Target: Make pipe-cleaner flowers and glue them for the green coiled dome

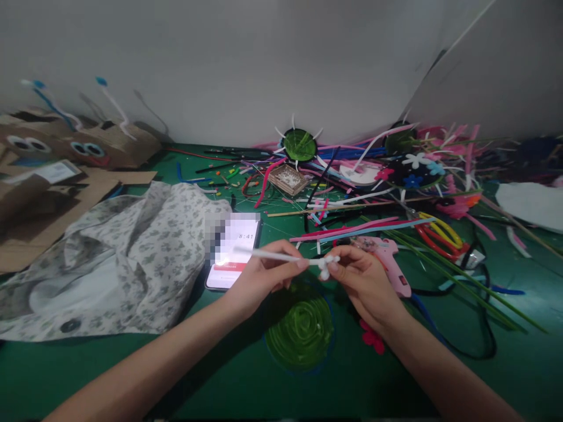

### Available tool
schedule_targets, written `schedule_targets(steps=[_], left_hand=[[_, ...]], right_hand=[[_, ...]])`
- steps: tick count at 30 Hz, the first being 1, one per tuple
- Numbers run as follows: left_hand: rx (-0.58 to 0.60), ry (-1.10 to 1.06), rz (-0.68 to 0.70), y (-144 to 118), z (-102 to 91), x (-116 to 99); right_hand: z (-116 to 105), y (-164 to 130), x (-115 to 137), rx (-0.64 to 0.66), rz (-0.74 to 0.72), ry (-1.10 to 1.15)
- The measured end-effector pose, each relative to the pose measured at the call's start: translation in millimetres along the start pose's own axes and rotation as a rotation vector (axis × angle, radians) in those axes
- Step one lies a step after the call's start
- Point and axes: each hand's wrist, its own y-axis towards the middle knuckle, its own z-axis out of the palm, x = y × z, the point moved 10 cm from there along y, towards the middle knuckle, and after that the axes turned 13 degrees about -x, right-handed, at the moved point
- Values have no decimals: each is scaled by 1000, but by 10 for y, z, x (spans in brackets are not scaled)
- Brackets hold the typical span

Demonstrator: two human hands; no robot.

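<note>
Both hands pinch a white pipe cleaner point(281, 257): left hand point(259, 278) on the stem, right hand point(363, 275) on its twisted end. Risk: over-twisting snaps the loop, or the stem's free end knocks the phone point(233, 258) just beyond the left hand. Pink glue gun point(391, 261) sits just behind the right hand; could burn if hot.

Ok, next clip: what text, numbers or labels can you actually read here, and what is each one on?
"8:41" on the lit screen of the phone, lying beside the patterned cloth.
The rest of the phone screen is blurred out; its red band holds nothing readable.
The white label on the cardboard at the left is too small to read.
</note>
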Motion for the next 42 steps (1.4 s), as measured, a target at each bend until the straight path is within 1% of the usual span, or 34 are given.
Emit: schedule_targets(steps=[2,4,6,8,10,13,15,17,20,22,25,27,32,35,38,42], left_hand=[[9,170,133,-26,16,-78],[42,375,327,-93,90,-194],[83,544,536,-201,201,-297],[105,658,709,-317,297,-356],[89,760,865,-418,357,-395],[31,902,1088,-549,410,-449],[22,973,1158,-585,431,-449],[47,1028,1155,-574,441,-417],[73,1083,1104,-530,421,-369],[70,1105,1094,-514,398,-366],[35,1121,1089,-484,347,-416],[19,1091,1039,-441,307,-458],[28,899,825,-320,248,-495],[18,804,787,-317,235,-514],[10,783,767,-321,217,-497],[-84,734,708,-275,91,-503]], right_hand=[[-54,26,-14,-51,-1,10],[-88,45,-10,-75,-33,-13],[-101,49,22,-74,-102,-81],[-108,38,63,-77,-181,-180],[-112,18,91,-87,-235,-284],[-74,-16,111,-72,-283,-426],[-32,-35,129,-41,-317,-495],[-7,-43,152,-16,-347,-529],[0,-38,174,10,-360,-531],[1,-34,169,27,-340,-517],[42,-45,129,87,-278,-502],[83,-61,114,132,-244,-488],[128,-70,106,186,-161,-367],[135,-68,92,197,-120,-295],[144,-73,74,207,-95,-271],[173,-100,63,234,-63,-242]])
